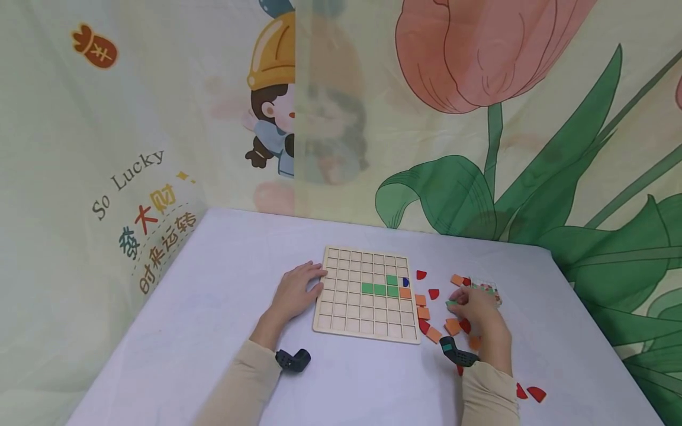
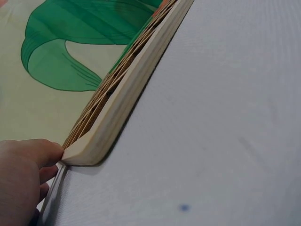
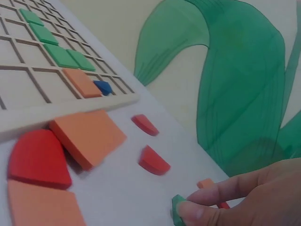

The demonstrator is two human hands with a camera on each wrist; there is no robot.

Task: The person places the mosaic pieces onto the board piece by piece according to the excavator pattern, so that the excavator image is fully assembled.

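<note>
A wooden grid board point(image 1: 341, 325) lies on the table. Several green square tiles point(image 1: 380, 290), an orange square tile point(image 1: 405, 293) and a blue rounded piece point(image 1: 406, 282) sit in its cells. At the board's left edge rests my left hand point(image 1: 297, 290); in the left wrist view its fingertip touches the wooden rim point(image 2: 113, 125). Right of the board, my right hand point(image 1: 476, 305) pinches a small green piece point(image 3: 177, 209) between thumb and index finger, just over the table. Its full shape is partly hidden by the thumb.
Loose orange squares point(image 1: 452, 326) and red quarter-round pieces point(image 1: 536, 394) are scattered right of the board, some near my right forearm. A small patterned card or packet point(image 1: 487, 286) lies behind the right hand, partly covered. A printed curtain stands behind the table.
</note>
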